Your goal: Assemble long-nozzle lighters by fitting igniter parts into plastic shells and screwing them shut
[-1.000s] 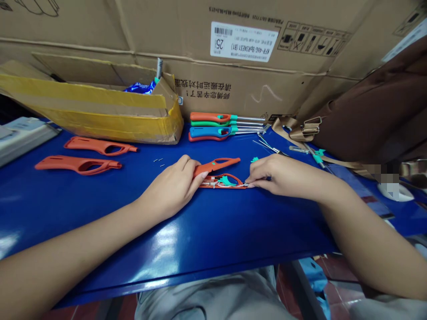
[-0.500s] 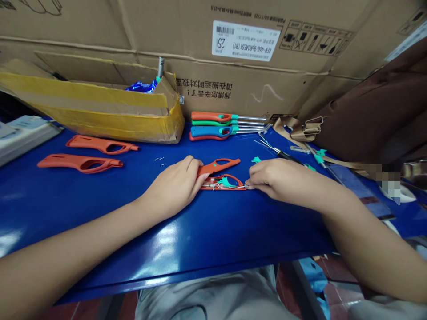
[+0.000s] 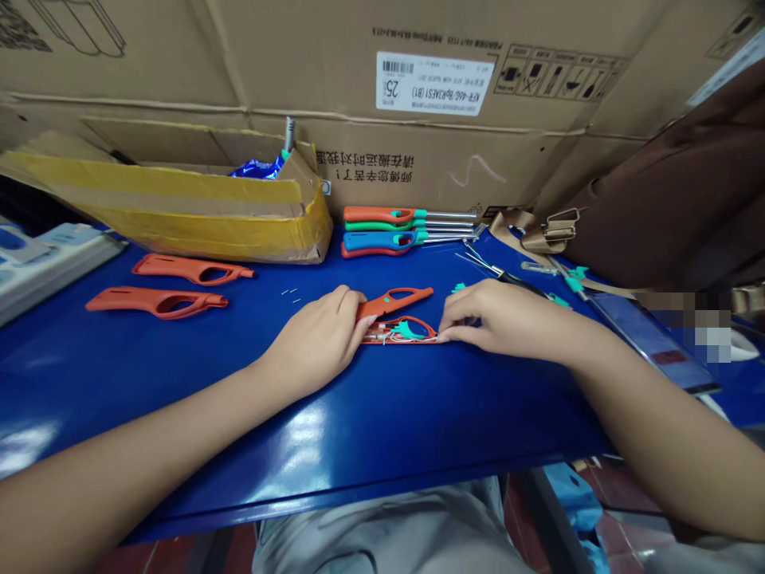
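Note:
My left hand (image 3: 326,335) is closed around the grip end of an opened orange gas lighter, low over the blue table. Its upper casing half (image 3: 398,301) is tilted away from the lower casing half (image 3: 431,325). Inside the lower half lie a turquoise trigger piece (image 3: 408,329), white wire and small parts; the grip end is hidden by my fingers. At the narrow end, my right hand (image 3: 508,319) pinches with thumb and forefinger, where the white wire reaches the fingertips. Two more orange casing halves (image 3: 192,269) lie to the left, and several small metal pins (image 3: 289,292) nearby.
Assembled lighters (image 3: 379,241) are stacked behind my hands, beside a yellow-taped carton (image 3: 239,227). A black-handled screwdriver (image 3: 508,277), a tan strap (image 3: 526,235) and a phone (image 3: 654,343) lie to the right. A white power strip (image 3: 56,259) sits far left. Large cardboard (image 3: 287,64) stands behind.
The view has shifted slightly, so the table's things appear a little lower and further right. My right hand's fingers are more arched at the lighter's narrow end. The left hand keeps its hold.

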Motion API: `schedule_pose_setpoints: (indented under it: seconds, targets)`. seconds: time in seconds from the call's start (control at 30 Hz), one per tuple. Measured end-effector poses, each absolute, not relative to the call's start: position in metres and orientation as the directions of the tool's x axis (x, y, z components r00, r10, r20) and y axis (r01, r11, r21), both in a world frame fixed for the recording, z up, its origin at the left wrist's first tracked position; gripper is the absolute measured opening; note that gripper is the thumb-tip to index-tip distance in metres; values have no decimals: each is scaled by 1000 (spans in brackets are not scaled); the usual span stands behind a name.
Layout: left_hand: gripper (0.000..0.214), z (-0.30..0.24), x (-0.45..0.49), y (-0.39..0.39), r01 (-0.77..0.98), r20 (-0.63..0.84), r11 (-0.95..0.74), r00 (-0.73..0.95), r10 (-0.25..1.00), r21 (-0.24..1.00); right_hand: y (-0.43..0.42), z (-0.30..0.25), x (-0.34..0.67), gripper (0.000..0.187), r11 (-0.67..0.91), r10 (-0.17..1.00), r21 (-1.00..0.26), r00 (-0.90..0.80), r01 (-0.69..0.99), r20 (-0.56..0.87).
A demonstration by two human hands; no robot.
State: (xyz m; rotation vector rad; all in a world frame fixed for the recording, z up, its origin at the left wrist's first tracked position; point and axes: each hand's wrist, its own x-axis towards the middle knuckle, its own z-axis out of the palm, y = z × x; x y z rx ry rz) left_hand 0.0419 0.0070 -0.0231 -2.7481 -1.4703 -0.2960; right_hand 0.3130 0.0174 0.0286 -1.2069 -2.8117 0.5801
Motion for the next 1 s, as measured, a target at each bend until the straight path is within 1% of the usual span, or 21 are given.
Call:
schedule_pose_setpoints:
  seconds: [0.07,0.13,0.2,0.27,0.5,0.63,0.7,0.77,0.87,0.93,1.0]
  targets:
    - [35,-23,42,7,825,167,-560,543,823,81,23,25,314,12,532,738,-474,-658,702,-146]
    - [35,-23,42,7,826,157,-558,542,826,83,29,20,315,14,417,767,-577,-613,702,-190]
    - [35,-23,42,8,824,156,-560,544,825,86,33,16,314,20,327,772,-646,-589,689,-238]
    - [35,-24,42,8,819,166,-568,550,818,85,35,13,314,24,287,765,-672,-585,683,-269]
    - [35,-26,42,8,811,199,-578,554,809,91,34,17,308,23,314,779,-592,-558,742,-287]
    - [35,-26,41,7,810,208,-576,549,810,107,33,19,305,19,299,793,-597,-542,744,-279]
    - [34,-25,41,7,812,206,-573,545,813,114,30,22,303,12,328,804,-591,-547,737,-236]
    - [34,-25,41,7,810,203,-575,547,812,119,26,25,301,8,359,825,-553,-533,752,-188]
    - [35,-25,41,7,811,201,-572,544,815,126,21,25,298,14,361,865,-529,-488,768,-118]
    - [36,-24,41,7,814,193,-566,539,820,130,20,21,296,18,377,874,-560,-483,738,-49]
    - [36,-23,41,7,817,181,-561,537,824,131,20,15,296,18,423,858,-586,-514,691,13]
